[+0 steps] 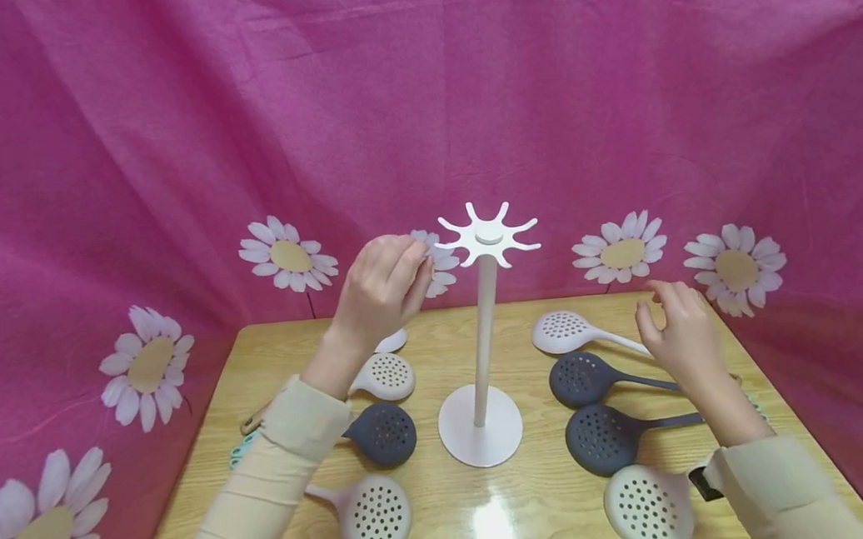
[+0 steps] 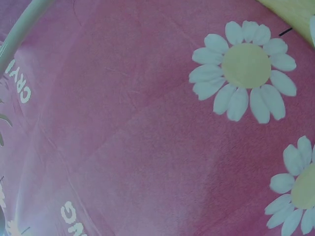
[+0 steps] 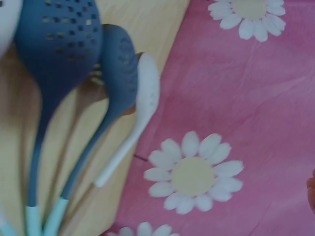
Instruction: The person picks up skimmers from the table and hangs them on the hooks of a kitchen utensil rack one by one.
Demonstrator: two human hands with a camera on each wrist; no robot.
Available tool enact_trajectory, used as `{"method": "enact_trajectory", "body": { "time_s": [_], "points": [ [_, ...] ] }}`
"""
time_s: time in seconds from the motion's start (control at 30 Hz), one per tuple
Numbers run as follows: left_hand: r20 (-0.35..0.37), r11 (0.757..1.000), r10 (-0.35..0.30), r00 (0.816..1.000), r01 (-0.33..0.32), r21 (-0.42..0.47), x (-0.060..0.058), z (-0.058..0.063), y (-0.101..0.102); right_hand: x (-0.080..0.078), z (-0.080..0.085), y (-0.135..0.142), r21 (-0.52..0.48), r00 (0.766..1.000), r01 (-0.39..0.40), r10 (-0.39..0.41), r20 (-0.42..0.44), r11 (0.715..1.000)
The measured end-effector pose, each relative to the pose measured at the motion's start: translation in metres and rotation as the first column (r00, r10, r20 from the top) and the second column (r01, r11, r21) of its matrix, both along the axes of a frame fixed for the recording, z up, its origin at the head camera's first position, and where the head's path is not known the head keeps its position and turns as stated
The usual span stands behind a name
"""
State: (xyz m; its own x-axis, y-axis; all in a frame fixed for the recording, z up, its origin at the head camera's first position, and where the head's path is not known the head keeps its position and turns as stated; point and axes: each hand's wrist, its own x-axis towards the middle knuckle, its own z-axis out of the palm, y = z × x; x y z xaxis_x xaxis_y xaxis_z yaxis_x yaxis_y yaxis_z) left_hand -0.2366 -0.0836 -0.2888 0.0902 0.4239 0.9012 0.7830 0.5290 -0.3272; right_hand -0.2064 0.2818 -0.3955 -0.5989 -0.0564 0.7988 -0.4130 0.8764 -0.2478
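My left hand (image 1: 384,289) is raised with its fingers loosely bent, fingertips close to the left hooks of a white utensil stand (image 1: 482,349). Nothing shows in its grasp. The right hand (image 1: 679,327) hovers at the right, thumb and index finger apart, over the handle side of a white skimmer (image 1: 564,331). Nearer me lie two dark skimmers (image 1: 585,378) (image 1: 604,439) and a beige skimmer (image 1: 647,509). Left of the stand are a cream skimmer (image 1: 390,377), a dark skimmer (image 1: 383,436), and a beige skimmer (image 1: 377,515); a white skimmer (image 1: 393,341) is partly hidden by the left arm.
The stand's round base (image 1: 481,445) sits mid-table, its hooks bare. Around the wooden table (image 1: 493,507) hangs a pink cloth (image 1: 361,124) with printed daisies. In the right wrist view, mint handles (image 3: 33,221) end the dark skimmers; in the left wrist view, a pale pole (image 2: 19,29) crosses one corner.
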Motion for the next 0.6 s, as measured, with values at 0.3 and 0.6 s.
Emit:
{"method": "enact_trajectory", "body": {
  "time_s": [0.3, 0.6],
  "points": [
    [-0.043, 0.997, 0.022, 0.999, -0.026, -0.079, 0.000, 0.005, 0.000, 0.021, -0.029, 0.034, -0.128, 0.985, 0.170, -0.170, 0.015, 0.977],
    [-0.107, 0.977, 0.098, 0.989, -0.116, -0.180, -0.002, 0.015, -0.002, 0.048, -0.056, 0.074, -0.188, 0.892, 0.425, -0.375, 0.251, 0.885]
  ]
}}
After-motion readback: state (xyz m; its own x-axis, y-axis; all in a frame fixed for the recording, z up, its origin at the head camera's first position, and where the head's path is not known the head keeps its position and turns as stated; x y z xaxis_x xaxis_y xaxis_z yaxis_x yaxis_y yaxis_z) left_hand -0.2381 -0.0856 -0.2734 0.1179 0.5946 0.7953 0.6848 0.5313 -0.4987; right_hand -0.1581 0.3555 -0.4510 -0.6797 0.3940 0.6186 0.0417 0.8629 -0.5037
